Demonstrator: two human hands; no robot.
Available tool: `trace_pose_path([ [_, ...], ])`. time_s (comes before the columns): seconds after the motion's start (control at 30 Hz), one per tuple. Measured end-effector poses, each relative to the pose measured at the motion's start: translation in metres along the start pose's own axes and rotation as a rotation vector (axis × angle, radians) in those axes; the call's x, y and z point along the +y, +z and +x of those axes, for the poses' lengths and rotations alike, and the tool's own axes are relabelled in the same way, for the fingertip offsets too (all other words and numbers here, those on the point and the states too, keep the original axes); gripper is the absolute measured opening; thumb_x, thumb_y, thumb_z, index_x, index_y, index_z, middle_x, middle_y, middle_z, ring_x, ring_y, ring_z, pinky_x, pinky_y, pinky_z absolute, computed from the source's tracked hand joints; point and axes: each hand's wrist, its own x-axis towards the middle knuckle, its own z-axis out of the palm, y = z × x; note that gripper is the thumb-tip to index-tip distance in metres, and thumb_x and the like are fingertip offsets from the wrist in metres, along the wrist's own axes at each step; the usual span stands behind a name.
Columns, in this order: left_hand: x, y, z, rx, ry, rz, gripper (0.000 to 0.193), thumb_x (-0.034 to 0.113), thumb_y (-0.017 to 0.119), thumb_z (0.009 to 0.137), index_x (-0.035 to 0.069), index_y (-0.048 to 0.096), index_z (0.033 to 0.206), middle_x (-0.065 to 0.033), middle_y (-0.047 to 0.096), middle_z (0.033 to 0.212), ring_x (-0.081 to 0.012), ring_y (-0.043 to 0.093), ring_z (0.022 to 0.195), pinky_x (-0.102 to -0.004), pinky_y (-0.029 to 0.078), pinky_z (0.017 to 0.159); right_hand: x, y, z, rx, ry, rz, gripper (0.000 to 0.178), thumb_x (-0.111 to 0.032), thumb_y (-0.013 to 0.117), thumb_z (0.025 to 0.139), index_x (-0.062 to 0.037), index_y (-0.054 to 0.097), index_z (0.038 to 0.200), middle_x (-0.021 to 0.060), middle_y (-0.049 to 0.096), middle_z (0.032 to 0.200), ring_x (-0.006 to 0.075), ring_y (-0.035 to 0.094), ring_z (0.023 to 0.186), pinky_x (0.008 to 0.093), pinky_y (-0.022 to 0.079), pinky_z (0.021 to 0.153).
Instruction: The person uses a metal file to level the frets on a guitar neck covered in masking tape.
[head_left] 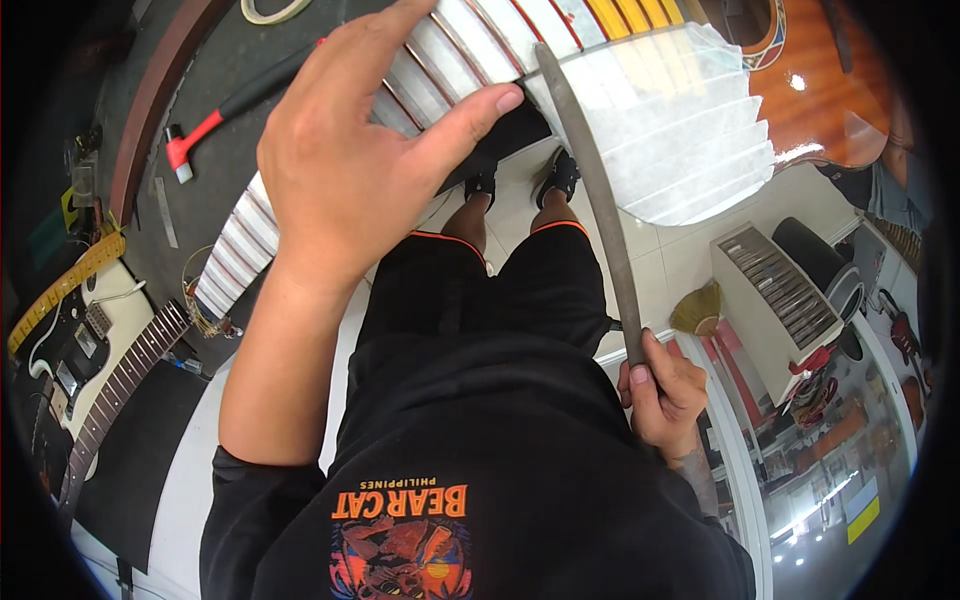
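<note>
Right hand [668, 395] grips a long grey metal file [602, 195], probably stiff, best held at its near end. Left hand [340, 150] splays over the white-taped fretboard [465, 48], contact unclear.

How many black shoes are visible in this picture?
2. The left shoe appears below the thumb of the left hand; the right shoe is just left of the file that the right hand holds. Others may be hidden.
</note>
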Motion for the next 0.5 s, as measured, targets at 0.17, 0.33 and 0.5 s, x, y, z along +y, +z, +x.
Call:
trace_pose_path([
  [0.17, 0.000, 0.000, 0.001, 0.003, 0.017, 0.025, 0.063, 0.033, 0.094, 0.074, 0.004, 0.072, 0.125, -0.0110, 0.075, 0.114, -0.0205, 0.072, 0.102, -0.0312, 0.054, 0.091, -0.008, 0.006, 0.006, 0.036, -0.120, -0.270, 0.043, 0.008, 0.072, 0.083, 0.0051, 0.069, 0.126, 0.0129, 0.067, 0.071, 0.0208, 0.063, 0.054, 0.0299, 0.050, 0.054],
  [0.33, -0.004, -0.001, 0.000, -0.004, 0.031, -0.003, 0.064, 0.034, 0.094, 0.074, 0.004, 0.072, 0.126, -0.0120, 0.075, 0.114, -0.0213, 0.072, 0.103, -0.0315, 0.054, 0.092, -0.017, 0.009, 0.009, 0.047, -0.195, -0.425, 0.045, 0.008, 0.075, 0.081, 0.0032, 0.070, 0.125, 0.0099, 0.065, 0.071, 0.0210, 0.061, 0.054, 0.0313, 0.050, 0.053],
  [0.5, -0.006, -0.001, 0.001, -0.011, 0.042, -0.015, 0.066, 0.035, 0.094, 0.072, 0.004, 0.072, 0.126, -0.0127, 0.075, 0.114, -0.0220, 0.072, 0.103, -0.0319, 0.054, 0.091, -0.025, 0.010, 0.011, 0.013, -0.185, -0.506, 0.049, 0.009, 0.075, 0.080, 0.0012, 0.069, 0.128, 0.0090, 0.065, 0.074, 0.0205, 0.062, 0.056, 0.0316, 0.050, 0.052],
])
